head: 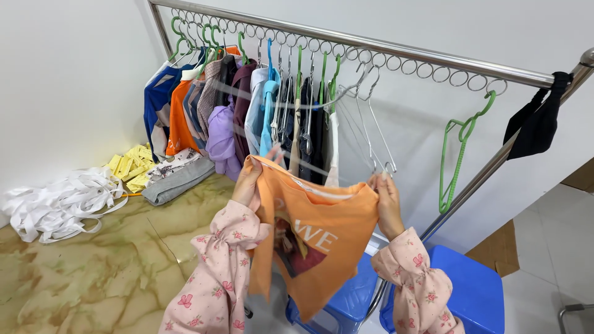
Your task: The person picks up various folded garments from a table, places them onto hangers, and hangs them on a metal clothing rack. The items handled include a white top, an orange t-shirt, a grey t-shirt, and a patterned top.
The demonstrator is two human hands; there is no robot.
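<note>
While both hands held it up in the lower middle of the frame, an orange T-shirt (pixel 322 241) with a printed front hung spread between them; the left hand (pixel 249 182) was closed on the shirt's left shoulder edge, fingers curled over the cloth, and the right hand (pixel 387 201) gripped the right shoulder edge in the same way; both wrists wore pink floral sleeves (pixel 216 272). Inside the neck of the shirt a thin wire hanger (pixel 371 133) showed, its hook rising toward the upper middle of the frame, where it met one of the rings under the steel rail (pixel 396 48); whether the hook sat fully in the ring I could not tell. Along the rail, from the upper left toward the centre, hung a packed row of garments (pixel 235 117) on green, blue and wire hangers; further right a single empty green hanger (pixel 458 151) dangled from a ring, well apart from the shirt; at the far upper right a black cloth (pixel 535 127) draped over the rail's end. Below the shirt, at the lower right, stood two blue plastic stools (pixel 476 291); on the marbled floor at the left lay a heap of white straps (pixel 59 207), some yellow pieces (pixel 130 167) and a grey folded cloth (pixel 176 179).
</note>
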